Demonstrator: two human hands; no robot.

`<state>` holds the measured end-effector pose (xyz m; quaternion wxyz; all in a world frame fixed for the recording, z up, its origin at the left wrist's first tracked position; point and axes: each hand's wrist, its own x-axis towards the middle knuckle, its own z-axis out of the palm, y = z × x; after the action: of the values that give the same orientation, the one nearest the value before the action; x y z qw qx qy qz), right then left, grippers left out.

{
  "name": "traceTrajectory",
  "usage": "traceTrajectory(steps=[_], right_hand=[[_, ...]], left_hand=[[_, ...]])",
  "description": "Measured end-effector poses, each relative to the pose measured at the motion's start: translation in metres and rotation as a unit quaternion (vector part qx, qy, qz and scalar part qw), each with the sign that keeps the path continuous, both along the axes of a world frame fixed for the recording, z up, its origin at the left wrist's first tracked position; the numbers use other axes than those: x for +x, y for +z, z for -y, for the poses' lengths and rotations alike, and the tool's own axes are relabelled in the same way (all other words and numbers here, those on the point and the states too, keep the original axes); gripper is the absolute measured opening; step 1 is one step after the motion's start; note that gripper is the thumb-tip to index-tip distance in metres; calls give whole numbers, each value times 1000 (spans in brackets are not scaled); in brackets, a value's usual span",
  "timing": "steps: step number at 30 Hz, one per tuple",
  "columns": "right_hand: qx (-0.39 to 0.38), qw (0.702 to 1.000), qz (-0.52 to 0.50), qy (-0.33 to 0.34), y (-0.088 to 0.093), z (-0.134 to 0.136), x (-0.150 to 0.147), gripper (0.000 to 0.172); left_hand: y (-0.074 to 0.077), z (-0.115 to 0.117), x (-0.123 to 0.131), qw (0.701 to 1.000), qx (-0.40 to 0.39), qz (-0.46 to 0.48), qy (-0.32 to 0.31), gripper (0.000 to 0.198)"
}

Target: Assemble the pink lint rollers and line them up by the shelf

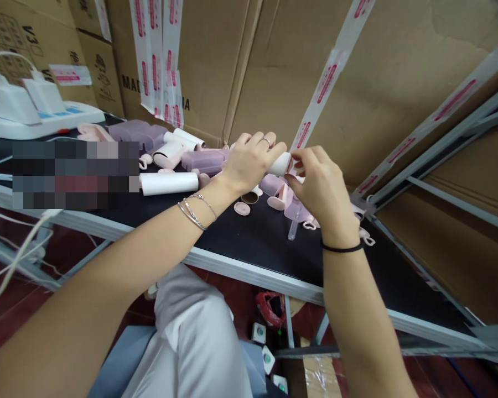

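Currently holding a white, smooth-walled cylinder with a brownish right end (280,165) above the black-topped, metal-edged desk (249,249), between both hands. With the left hand (251,157): fingers curled around the left part of the cylinder, gripping. With the right hand (318,179): thumb and fingers pinched about the brownish end, exact contact partly hidden. Below the hands, on the desk: a flat pale-pink oval disc (242,208), a slim clear plastic tube (293,225) and, just right of that, a small pale-pink ring (310,224). Left of the left hand: a translucent purple plastic casing (203,160) and, nearer the front edge, a long white cylinder lying on its side (170,184). Farther left: a white power strip with plugs inserted (78,114). Behind: taped brown cardboard (290,55).
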<state>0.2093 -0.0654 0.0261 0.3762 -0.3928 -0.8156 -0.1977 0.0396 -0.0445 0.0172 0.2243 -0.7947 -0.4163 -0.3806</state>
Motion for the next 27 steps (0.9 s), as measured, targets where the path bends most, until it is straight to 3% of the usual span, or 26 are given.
traceTrajectory(steps=[7, 20, 27], right_hand=[[20, 997, -7, -70, -21, -19, -15, 8], [-30, 997, 76, 15, -23, -37, -19, 11], [-22, 996, 84, 31, -15, -36, -12, 11]], left_hand=[[-5, -7, 1, 999, -22, -26, 7, 35], [-15, -36, -17, 997, -43, -71, -7, 25], [-9, -29, -16, 996, -61, -66, -19, 27]])
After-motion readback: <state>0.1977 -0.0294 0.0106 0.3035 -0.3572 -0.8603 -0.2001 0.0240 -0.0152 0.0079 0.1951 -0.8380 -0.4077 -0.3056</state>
